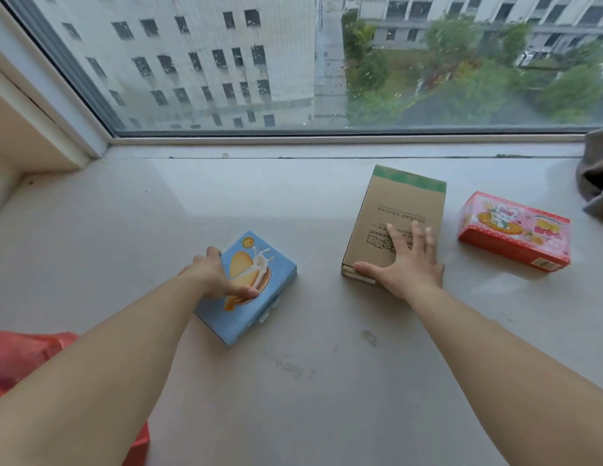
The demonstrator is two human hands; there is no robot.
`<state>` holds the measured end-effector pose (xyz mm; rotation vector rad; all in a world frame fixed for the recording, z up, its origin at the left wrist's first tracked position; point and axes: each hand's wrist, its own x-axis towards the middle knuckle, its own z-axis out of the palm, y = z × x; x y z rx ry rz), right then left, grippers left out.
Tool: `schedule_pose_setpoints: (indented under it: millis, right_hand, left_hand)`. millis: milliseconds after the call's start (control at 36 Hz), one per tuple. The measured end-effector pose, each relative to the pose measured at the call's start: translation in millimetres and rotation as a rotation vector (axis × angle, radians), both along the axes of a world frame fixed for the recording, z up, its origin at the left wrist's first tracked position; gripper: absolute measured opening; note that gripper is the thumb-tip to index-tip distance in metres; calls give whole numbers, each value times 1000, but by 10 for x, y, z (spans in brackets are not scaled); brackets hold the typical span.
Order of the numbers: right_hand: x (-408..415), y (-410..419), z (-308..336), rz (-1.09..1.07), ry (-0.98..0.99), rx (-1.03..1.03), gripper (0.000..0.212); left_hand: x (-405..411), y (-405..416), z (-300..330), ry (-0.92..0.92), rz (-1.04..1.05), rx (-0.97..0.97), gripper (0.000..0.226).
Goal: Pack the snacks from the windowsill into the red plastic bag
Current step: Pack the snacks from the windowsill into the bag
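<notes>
Windowsill (91, 230): one, carrying three snack boxes. Red bag (21, 358): one, part seen at the sill's near left edge. Brown box (399, 210): one, mid-sill, right hand (409, 264) flat on it, fingers spread. Red box (515, 230): one, toward the right end, untouched. Blue box (256, 297): one, left of the brown box, left hand (212, 274) gripping it, thumb on top. Grey cloth (598, 176): one, far right corner.

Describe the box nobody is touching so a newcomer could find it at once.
Start at the windowsill under the big window and go to its right end, near the grey cloth. There lies the red box, past the brown box; it alone shows a cartoon rabbit.
</notes>
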<state>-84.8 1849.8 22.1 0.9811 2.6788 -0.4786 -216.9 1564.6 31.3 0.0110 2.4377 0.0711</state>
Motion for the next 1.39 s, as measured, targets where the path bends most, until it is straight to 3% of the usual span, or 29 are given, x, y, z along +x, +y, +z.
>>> schedule_pose_setpoints:
  millis: [111,222,333,361,444,528,583,722,778,861,944,1028,1111,1167,1306,1389]
  right_hand:
    - [78,-37,35,29,-31,-3,97]
    - [209,-100,52,91,-69,-2,89]
    - [353,-159,107,137,-86,-26,77]
    - [416,-181,101,150,-87,-31,74]
    - [628,-248,60,195,-65,-27,69]
    - [853,-381,47,233,-58,-29,67]
    - [1019,-506,41,248,-44,-45,67]
    - [1451,-753,88,329,3,-98,61]
    - [1572,-754,121,291,63,-193,53]
    - [1616,-667,162,63,246,-338,38]
    - [1566,-537,243,-184,380,-424,38]
    - [1465,-404,320,-410,372,-619,44]
    - [1355,-303,234,-397,283,-653,44]
    - [1324,-266,154,-374,238,-627,45]
    - [1313,-191,60,-401,265,-650,46]
    - [1331,-68,117,-377,272,-611,39]
  left_hand:
    - [222,3,19,-36,60,30,112]
    - [500,-129,-94,-133,256,182,107]
    - [715,-239,-106,-285,648,607,48]
    - [768,-267,-85,-309,693,653,44]
    - [820,-301,-28,-320,779,784,57]
    - [797,-184,136,-244,849,917,46]
    - [789,-25,269,-235,881,1019,53]
    - [918,490,472,-368,825,1160,36]
    - [1059,692,451,-414,816,1149,40]
    - [1251,889,327,-429,822,1067,44]
    - [1399,1041,238,-406,813,1021,39]
    - [1504,1199,179,-178,747,974,42]
    - [1544,1337,193,89,448,709,62]
    - [1565,1422,181,151,340,572,74]
    - [1536,1720,225,186,219,534,78]
    - [1568,1807,303,342,-14,331,57]
